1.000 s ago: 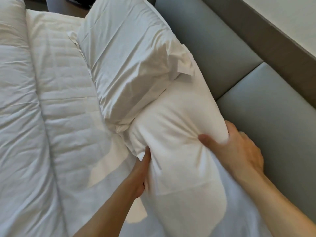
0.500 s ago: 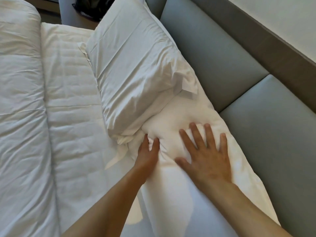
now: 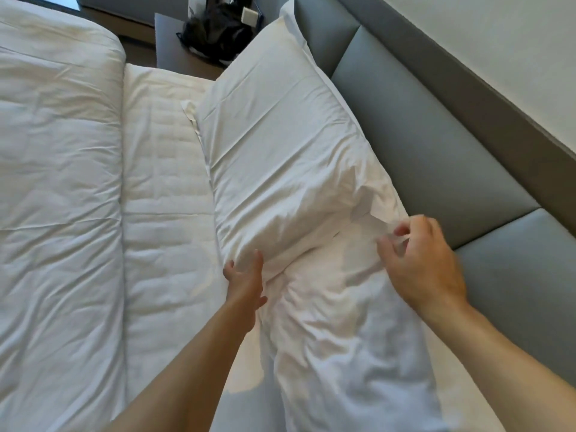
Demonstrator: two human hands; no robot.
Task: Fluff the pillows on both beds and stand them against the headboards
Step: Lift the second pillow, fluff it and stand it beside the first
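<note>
Lying flat along the grey headboard [image 3: 414,126], the near pillow [image 3: 336,322] runs lengthwise away from the person, left hand [image 3: 244,280] open at its bedside edge, right hand [image 3: 424,260] nearer, fingers loosely curled, empty, over its far end beside the far pillow [image 3: 280,145].

Between our hands lies the near pillow [image 3: 336,322]; the far pillow [image 3: 274,157] beyond, headboard [image 3: 436,145] right, duvet [image 3: 59,188] left.

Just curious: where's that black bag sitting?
In the head view, the black bag sits top centre on a grey bedside surface, beyond the far pillow, left of the headboard.
</note>
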